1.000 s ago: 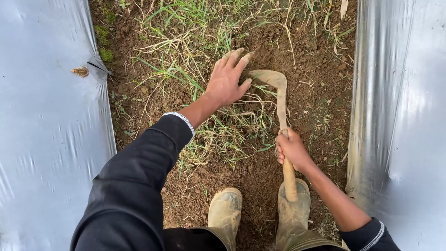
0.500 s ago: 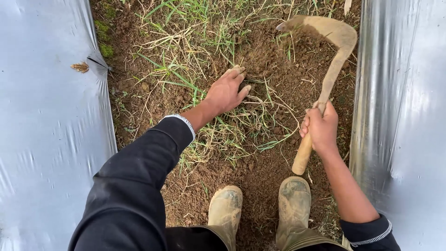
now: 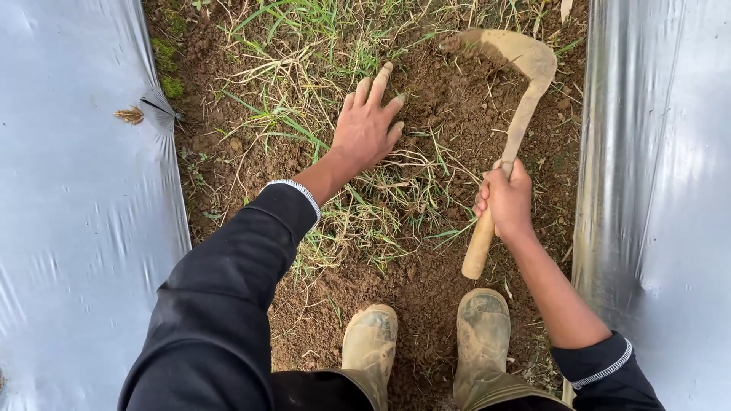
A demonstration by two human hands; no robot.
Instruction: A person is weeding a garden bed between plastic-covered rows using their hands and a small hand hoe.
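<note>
Two sheets of silver-grey plastic mulch, left sheet point(image 3: 76, 228) and right sheet point(image 3: 662, 175), flank a furrow of bare brown soil point(image 3: 426, 281) seen from above; both sheets are creased, and the left one carries a small dry brown leaf point(image 3: 129, 115) near its inner edge. No container shows in the view. The furrow holds scattered grass point(image 3: 358, 205), green at the top and pale, flattened and dry toward the middle, with loose crumbled earth between the blades.

A black sleeve point(image 3: 228, 304) with a striped cuff reaches in from the lower left. Its left hand point(image 3: 369, 125) lies palm-down on the soil and grass, fingers point(image 3: 378, 80) spread flat and closed on nothing. The right hand point(image 3: 506, 199) is wrapped fully around the wooden handle of a sickle point(image 3: 518, 125), fingers curled tight about the shaft just above its lower end. The sickle lies to the right of the furrow's middle, near the right sheet; its mud-coated curved blade points left at the top of the view, the tip at or just above the loosened earth, and whether it touches cannot be told. Two mud-caked rubber boots point(image 3: 426, 342) stand side by side on the soil at the bottom edge.
</note>
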